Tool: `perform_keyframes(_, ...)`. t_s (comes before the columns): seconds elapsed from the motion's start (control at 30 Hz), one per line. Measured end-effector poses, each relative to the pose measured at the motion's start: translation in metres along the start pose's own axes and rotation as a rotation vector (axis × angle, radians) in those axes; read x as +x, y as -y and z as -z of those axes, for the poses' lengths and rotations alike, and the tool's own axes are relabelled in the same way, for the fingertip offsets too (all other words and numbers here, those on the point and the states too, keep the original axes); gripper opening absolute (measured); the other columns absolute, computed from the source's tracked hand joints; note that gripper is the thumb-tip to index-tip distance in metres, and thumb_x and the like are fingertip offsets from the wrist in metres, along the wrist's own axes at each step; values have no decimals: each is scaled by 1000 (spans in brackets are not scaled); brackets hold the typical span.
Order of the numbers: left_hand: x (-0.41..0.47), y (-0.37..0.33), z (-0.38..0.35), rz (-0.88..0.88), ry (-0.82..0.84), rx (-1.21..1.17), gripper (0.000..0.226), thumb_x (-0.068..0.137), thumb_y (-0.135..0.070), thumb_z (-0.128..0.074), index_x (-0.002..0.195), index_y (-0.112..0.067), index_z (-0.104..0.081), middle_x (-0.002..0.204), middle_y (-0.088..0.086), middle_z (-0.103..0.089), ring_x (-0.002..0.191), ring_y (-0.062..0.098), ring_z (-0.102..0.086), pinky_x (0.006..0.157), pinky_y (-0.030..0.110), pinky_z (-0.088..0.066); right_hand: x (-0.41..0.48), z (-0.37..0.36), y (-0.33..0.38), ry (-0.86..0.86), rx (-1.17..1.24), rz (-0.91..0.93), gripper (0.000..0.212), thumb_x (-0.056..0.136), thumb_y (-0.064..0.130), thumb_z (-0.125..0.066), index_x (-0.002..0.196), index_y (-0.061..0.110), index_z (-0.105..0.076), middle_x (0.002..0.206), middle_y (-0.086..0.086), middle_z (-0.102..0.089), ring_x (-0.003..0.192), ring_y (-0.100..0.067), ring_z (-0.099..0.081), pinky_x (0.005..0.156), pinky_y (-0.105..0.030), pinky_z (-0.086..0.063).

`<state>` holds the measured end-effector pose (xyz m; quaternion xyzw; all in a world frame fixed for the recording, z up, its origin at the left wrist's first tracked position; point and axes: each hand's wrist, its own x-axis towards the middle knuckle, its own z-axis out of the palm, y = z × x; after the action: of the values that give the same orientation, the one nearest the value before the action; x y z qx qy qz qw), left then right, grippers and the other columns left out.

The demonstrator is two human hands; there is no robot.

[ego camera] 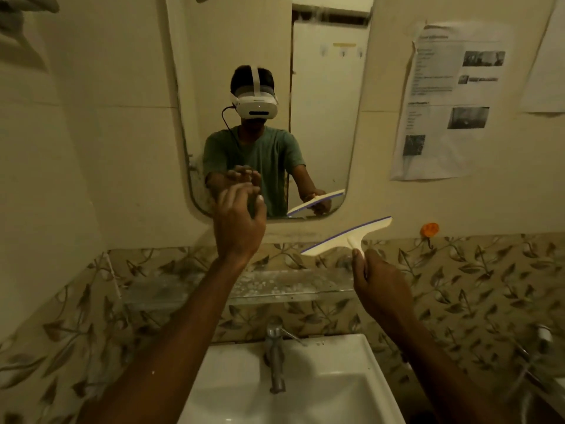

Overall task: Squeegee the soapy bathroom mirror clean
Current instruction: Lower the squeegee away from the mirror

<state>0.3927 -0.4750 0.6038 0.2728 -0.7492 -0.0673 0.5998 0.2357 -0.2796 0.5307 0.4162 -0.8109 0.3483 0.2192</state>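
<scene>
White squeegee (348,237) gripped, right hand (379,286) — left hand (238,221) fingers (232,192) spread; poster (443,102) text unreadable.

Squeegee handle (356,243) mostly inside right hand (379,289)

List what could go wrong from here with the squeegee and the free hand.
1. The left hand is up at the mirror's lower left corner; it may smear the glass or block the stroke path.
2. The right hand holds the squeegee by its handle, blade tilted and off the glass; tilted contact would likely leave streaks.
3. The glass shelf sits just under the mirror; a full downward stroke could knock the blade into it.
</scene>
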Motion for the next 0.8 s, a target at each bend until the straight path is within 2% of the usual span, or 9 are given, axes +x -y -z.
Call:
perform_keyframes(0.1, -51, -37, -25, -49, 80, 2, 20, 90, -26, -54, 106, -18, -63, 113, -1, -62, 109, 17, -53, 92, 33, -43, -21, 24, -34, 16, 54, -27, 42, 102, 45, -30, 95, 14, -57, 60, 3, -58, 50, -14, -57, 46, -31, -47)
perform_keyframes(0.27, -152, -118, -71, 34, 170, -19, 25, 88, -28, -51, 107, -19, -63, 113, -3, -63, 107, 18, -55, 91, 33, -41, -69, 72, -120, 19, 45, -62, 38, 100, 41, -38, 74, 16, -49, 55, 4, -47, 47, -15, -47, 41, -26, -30)
perform_keyframes(0.37, -210, -170, -94, 52, 240, -42, 27, 89, -30, -48, 107, -17, -63, 113, -2, -63, 107, 18, -55, 91, 30, -39, -103, 102, -173, 65, 106, -121, 36, 101, 37, -43, 72, 15, -46, 57, 6, -44, 49, -12, -44, 46, -24, -27)
perform_keyframes(0.47, -263, -210, -111, 63, 309, -72, 25, 91, -27, -48, 110, -17, -62, 116, -3, -62, 111, 17, -55, 94, 26, -37, -131, 122, -218, 141, 152, -215, 36, 101, 39, -42, 81, 11, -53, 66, 2, -54, 59, -14, -51, 55, -25, -35)
perform_keyframes(0.57, -311, -237, -125, 131, 384, -83, 35, 92, -32, -42, 116, -17, -61, 122, -2, -61, 117, 16, -54, 98, 31, -41, -156, 131, -254, 165, 215, -325, 38, 101, 40, -40, 100, 10, -63, 87, -7, -67, 80, -24, -63, 70, -31, -47)
perform_keyframes(0.67, -361, -252, -145, 176, 494, -80, 42, 91, -35, -40, 120, -13, -60, 125, 3, -61, 119, 18, -53, 101, 34, -41, -185, 124, -290, 172, 260, -487, 38, 102, 38, -41, 116, 12, -64, 105, -11, -69, 97, -28, -64, 76, -28, -43)
perform_keyframes(0.8, -422, -256, -185, 217, 680, -74, 44, 93, -37, -41, 127, -13, -55, 130, 5, -57, 122, 21, -50, 104, 36, -40, -222, 97, -342, 199, 243, -663, 42, 99, 47, -40, 110, 15, -64, 101, -10, -70, 96, -30, -65, 80, -36, -50)
